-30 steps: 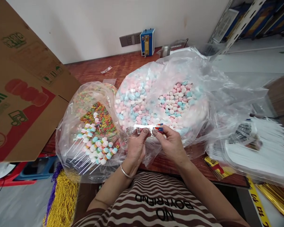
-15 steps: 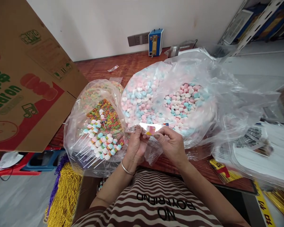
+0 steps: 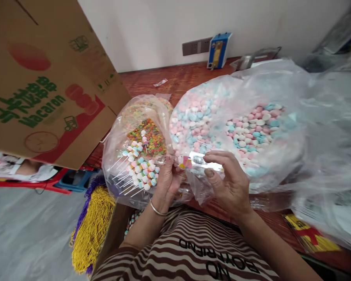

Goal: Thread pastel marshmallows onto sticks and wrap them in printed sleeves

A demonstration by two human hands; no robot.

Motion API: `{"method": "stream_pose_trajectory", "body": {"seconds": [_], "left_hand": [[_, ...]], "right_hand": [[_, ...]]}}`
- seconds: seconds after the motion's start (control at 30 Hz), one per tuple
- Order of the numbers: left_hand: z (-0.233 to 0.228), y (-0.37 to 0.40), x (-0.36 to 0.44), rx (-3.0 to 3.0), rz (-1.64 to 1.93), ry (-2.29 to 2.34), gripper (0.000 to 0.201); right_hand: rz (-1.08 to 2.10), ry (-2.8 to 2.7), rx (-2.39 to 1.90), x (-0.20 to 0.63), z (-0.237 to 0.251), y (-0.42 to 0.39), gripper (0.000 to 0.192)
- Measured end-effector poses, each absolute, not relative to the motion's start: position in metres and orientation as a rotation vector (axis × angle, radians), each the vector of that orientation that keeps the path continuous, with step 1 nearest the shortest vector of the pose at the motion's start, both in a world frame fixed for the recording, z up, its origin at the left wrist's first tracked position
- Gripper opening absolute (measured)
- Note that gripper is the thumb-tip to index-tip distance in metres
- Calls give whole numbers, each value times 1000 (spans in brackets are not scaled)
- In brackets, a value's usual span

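In my left hand [image 3: 167,180] the fingers are closed on the left end of a small shiny printed wrapper [image 3: 197,160]. My right hand [image 3: 229,181] is beside the wrapper's right end, thumb and forefinger apart. Whether a fingertip touches the wrapper, I cannot tell. Left of my hands, several marshmallow skewers [image 3: 142,171] on white sticks lie on a clear bag of colourful cereal rings [image 3: 152,136]. Beyond my right hand lies a large clear bag of pink, white and blue round candies [image 3: 248,128], its opening showing the pieces.
A large Macaron carton [image 3: 55,97] stands at the left. On the wooden table [image 3: 146,84] lies a scrap of film [image 3: 160,82]; a blue box [image 3: 219,50] stands by the wall. Gold fringe [image 3: 92,230] hangs at lower left, beside an open carton near my lap.
My right hand has come away from the wrapper's right part and opened, moving right. My left hand keeps its hold. The whole view has turned to the left.
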State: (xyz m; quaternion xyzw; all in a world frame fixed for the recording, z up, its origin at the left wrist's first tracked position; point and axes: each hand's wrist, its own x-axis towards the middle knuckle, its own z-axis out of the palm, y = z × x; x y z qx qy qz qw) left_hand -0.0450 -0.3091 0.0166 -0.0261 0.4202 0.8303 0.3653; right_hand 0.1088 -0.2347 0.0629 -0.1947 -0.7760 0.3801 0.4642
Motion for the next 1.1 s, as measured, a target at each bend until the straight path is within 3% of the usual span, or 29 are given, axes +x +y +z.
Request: {"method": "stream_pose_trajectory", "body": {"seconds": [0.1, 0.23, 0.33, 0.47, 0.57, 0.77, 0.97, 1.0, 1.1], "left_hand": [[24, -349, -82, -151, 2386, 1111, 44], [31, -403, -119, -23, 2614, 1121, 42], [30, -430, -133, -40, 2705, 1125, 44], [24, -452, -149, -53, 2750, 1178, 47], [22, -464, -162, -45, 2769, 1146, 52], [21, -476, -177, -11, 2786, 1101, 51], [18, -481, -179, -62, 2793, 1046, 47], [17, -480, -179, -57, 2791, 1038, 47], [16, -474, -177, -50, 2777, 1020, 48]], "right_hand": [[995, -2141, -413, 65, 72, -235, 15], [873, -2824, -491, -40, 72, -244, 28], [868, -2982, -550, -116, 57, -251, 21], [832, -3063, -493, -166, 34, -260, 26], [796, -3076, -330, -175, 24, -278, 32], [676, -3115, 73, -177, 14, -337, 25], [620, -3070, 15, -146, 29, -331, 26], [638, -3039, -65, -134, 31, -321, 27], [1143, -2795, -419, -96, 26, -288, 24]]}}
